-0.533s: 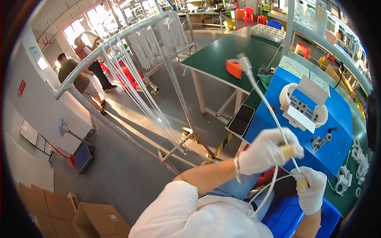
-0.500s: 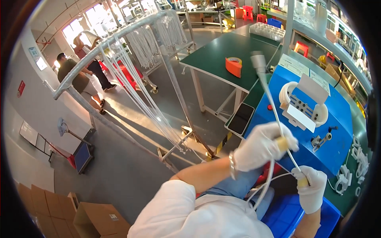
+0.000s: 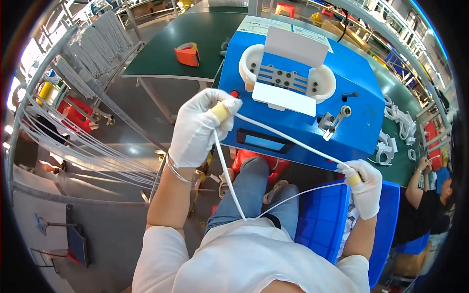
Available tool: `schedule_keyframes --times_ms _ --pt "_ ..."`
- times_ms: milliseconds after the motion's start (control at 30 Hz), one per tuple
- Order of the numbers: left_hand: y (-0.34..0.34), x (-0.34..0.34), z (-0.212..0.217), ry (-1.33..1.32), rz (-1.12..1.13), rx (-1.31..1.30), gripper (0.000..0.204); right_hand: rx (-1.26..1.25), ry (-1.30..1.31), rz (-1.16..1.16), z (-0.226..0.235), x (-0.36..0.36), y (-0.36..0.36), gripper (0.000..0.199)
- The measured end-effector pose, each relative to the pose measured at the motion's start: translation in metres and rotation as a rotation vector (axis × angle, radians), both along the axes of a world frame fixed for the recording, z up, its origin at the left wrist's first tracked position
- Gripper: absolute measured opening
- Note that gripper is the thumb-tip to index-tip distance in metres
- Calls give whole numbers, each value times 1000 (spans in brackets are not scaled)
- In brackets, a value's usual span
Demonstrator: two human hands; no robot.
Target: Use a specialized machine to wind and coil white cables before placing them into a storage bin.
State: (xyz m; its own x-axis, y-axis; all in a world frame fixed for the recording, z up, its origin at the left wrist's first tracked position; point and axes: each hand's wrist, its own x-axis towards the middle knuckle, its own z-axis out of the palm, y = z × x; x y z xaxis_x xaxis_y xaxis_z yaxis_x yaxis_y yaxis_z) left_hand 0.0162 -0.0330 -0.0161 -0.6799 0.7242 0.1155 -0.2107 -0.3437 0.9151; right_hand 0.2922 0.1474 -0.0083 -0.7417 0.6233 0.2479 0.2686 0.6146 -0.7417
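Clearly both gloved: left hand (image 3: 198, 128) and right hand (image 3: 364, 188) pinched shut on white cable (image 3: 288, 138) before blue machine (image 3: 303, 97); might snag its bracket.

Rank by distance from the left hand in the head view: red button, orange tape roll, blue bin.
1. Red button, just right of the left hand.
2. Orange tape roll, up on the green table.
3. Blue bin, lower right.

A blue benchtop machine (image 3: 312, 93) with a white cradle (image 3: 288, 73) and small screen (image 3: 264, 142) stands on a green worktable (image 3: 185, 34) near an orange tape roll (image 3: 187, 53), with a blue bin (image 3: 322, 219) below and hanging white cables (image 3: 93, 53) on a rack at left.
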Motion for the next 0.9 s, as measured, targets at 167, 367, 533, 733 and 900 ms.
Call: schedule_keyframes --times_ms 167,367,533,733,900 --pt "7 -8 11 -12 -84 19 10 -45 94 -113 4 0 5 12" --pt "25 -24 20 86 -63 92 10 -45 88 -168 10 -9 7 12" --pt "33 -20 14 58 -23 65 9 32 141 -192 3 -12 12 17" --pt "40 -14 9 132 119 88 8 -29 165 -177 3 -11 17 15" --pt "41 -8 9 389 254 33 6 125 119 -207 19 0 27 15"
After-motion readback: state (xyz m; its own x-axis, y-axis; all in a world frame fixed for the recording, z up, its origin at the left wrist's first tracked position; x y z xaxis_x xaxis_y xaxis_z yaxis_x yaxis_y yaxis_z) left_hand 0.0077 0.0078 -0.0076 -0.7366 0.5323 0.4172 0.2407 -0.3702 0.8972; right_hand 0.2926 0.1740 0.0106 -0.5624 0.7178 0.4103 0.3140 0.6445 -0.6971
